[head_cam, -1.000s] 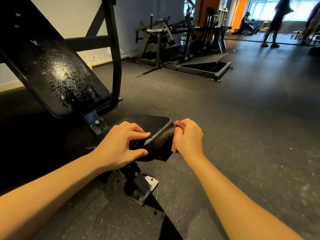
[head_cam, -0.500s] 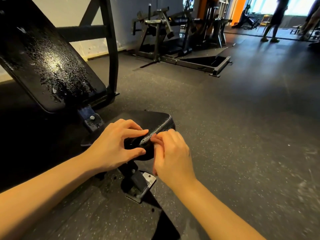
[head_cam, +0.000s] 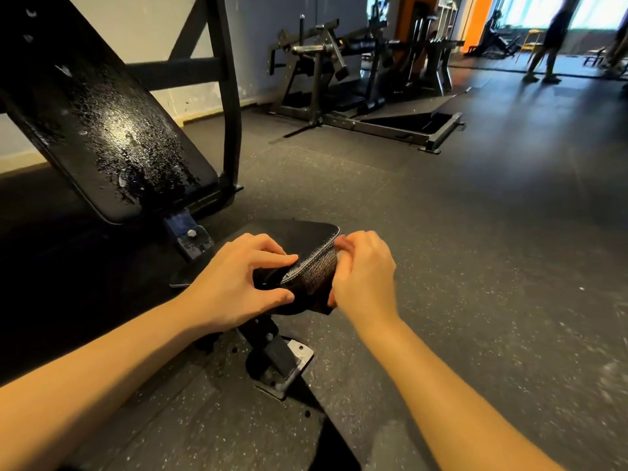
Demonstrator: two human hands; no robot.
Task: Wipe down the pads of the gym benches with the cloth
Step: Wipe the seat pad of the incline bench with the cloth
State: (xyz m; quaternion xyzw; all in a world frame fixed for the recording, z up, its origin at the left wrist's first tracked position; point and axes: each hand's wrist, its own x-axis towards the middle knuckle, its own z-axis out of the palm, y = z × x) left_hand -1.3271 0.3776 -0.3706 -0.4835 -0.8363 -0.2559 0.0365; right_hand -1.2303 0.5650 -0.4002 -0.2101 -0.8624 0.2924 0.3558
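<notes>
Both hands were low over the small seat pad (head_cam: 306,234) of the bench. My left hand (head_cam: 238,283) gripped the near end of that pad, fingers spread over the top face and thumb (head_cam: 275,297) curled under the near edge. My right hand (head_cam: 363,280) sat just to the right of it, fingers bunched and closed on the cloth (head_cam: 317,282), a dark knitted piece pressed flat against the side face of the pad, between the two hands. The lower corner of the cloth hung a little below the pad's edge. A pale stitched seam ran along the pad's top edge, right beside the left fingertips.

Up and to the left of the left hand rose the tilted back pad (head_cam: 112,137), black, its surface beaded with wet droplets and shining where light hit it. The pad's lower end met a bolted bracket (head_cam: 193,241) just beyond the left hand.

Below the hands, the seat's support post came down to a metal foot plate (head_cam: 294,365) on the speckled rubber floor (head_cam: 475,266).

Far beyond the right hand stood other black machines (head_cam: 356,73). Still farther, by the bright windows, a person (head_cam: 552,35) stood, blurred.
</notes>
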